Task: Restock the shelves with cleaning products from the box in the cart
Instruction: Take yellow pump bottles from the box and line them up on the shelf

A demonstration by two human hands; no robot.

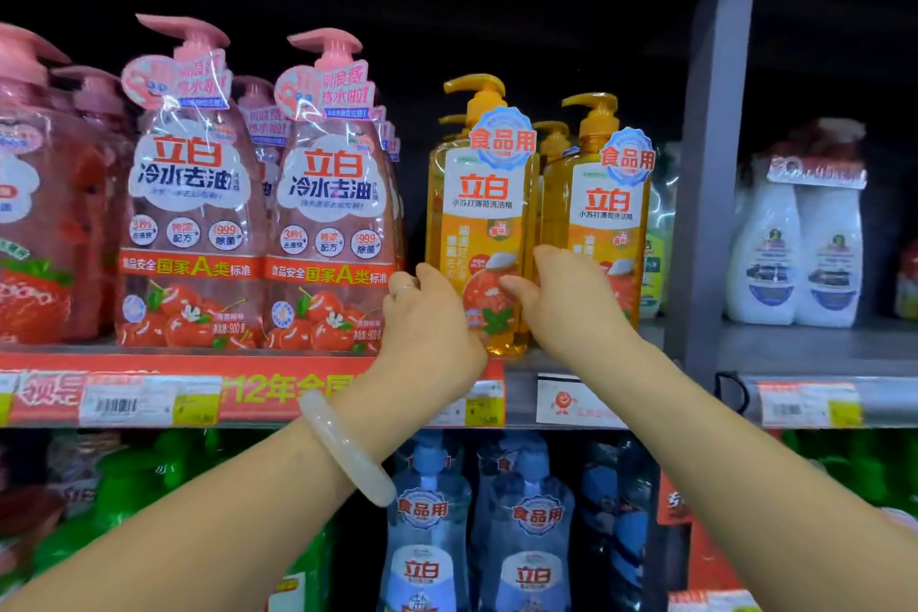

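Observation:
An orange pump bottle of dish soap stands at the front of the middle shelf. My left hand grips its lower left side with curled fingers. From the right, my right hand holds the same bottle, thumb on its front label and fingers reaching into the gap beside a second orange bottle. More orange bottles stand behind these two. No box or cart is in view.
Pink pump bottles fill the shelf to the left, close to my left hand. A grey upright post stands to the right, with white bottles past it. Blue bottles and green bottles fill the shelf below.

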